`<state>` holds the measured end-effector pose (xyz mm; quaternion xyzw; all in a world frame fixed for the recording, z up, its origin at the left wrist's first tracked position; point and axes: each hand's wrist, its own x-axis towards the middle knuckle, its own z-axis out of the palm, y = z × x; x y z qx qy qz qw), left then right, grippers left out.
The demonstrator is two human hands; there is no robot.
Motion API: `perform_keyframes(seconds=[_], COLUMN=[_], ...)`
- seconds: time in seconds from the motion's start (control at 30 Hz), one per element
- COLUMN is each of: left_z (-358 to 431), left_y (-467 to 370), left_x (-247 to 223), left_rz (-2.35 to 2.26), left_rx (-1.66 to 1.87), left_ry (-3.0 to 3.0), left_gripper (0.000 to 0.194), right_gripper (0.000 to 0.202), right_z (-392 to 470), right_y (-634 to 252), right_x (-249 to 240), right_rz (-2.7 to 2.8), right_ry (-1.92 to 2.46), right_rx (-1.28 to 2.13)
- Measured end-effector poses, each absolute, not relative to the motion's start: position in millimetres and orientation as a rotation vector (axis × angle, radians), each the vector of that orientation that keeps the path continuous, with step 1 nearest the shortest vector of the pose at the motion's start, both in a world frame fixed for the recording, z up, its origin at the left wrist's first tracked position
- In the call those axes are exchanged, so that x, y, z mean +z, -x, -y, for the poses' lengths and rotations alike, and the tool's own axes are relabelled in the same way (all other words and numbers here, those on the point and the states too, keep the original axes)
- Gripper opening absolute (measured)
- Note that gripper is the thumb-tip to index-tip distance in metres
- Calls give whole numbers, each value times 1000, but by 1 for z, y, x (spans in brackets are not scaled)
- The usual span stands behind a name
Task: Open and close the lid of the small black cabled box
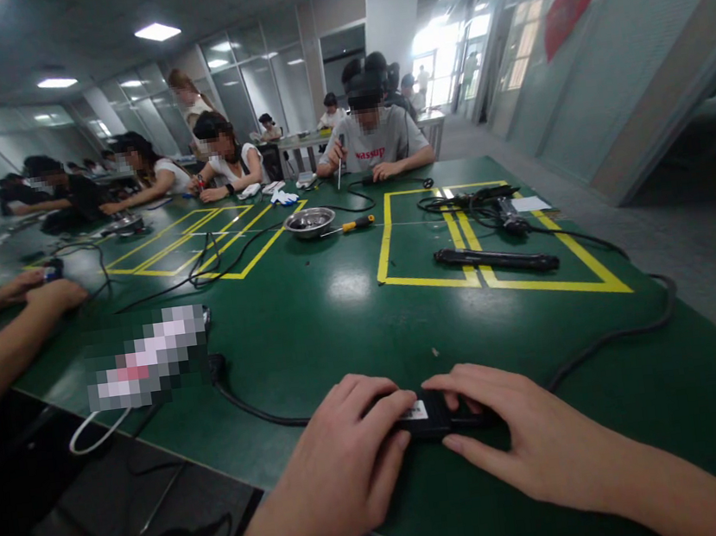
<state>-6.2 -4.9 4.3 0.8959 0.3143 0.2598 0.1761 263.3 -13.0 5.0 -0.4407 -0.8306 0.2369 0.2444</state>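
Near the front edge of the green table, a black power adapter (440,419) with a white label lies between my hands. My left hand (348,452) grips its left end, the thumb at the near side and the fingers over the top. My right hand (515,431) closes round the right end with thumb and fingers. A black cord (264,412) runs from beneath my left hand to a black plug (217,368). From behind my right hand another cable (608,342) leads off along the table's right side. My palms hide parts of the adapter.
A blurred white power strip (150,354) lies at left, near another person's hands (54,292). Ahead are a metal bowl (309,223), a yellow-handled screwdriver (359,224), and a black bar (495,259) and tangled cables within yellow tape. Across the table sits a person (374,140) holding a tool.
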Motion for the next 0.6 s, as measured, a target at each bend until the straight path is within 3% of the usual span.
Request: perform_keyframes(seconds=[0.6], left_z=[5], left_y=[5], left_x=[3], left_rz=[-888], left_rx=[691], left_ry=[-2516], left_gripper=[37], right_gripper=[26], right_z=[11], right_y=[-264], right_x=[7], right_rz=[2292], right_ry=[1186], right_rx=[720])
